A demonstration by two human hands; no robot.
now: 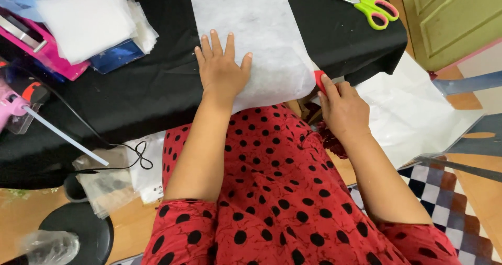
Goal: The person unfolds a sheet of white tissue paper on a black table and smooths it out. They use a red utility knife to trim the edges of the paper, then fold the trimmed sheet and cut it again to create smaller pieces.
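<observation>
while left hand (222, 69) flattens fuzzy white fabric strip (251, 30), right hand (342, 108) pinches red tool (319, 80).

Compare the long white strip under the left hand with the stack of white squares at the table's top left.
The long white strip is one long sheet that hangs over the table edge; the stack of white squares is many small cut pieces piled unevenly. The left hand presses flat on the strip, while nothing touches the stack. The strip lies on the black cloth; the stack rests partly on a pink case. Both look like thin, white, slightly translucent fabric.
</observation>
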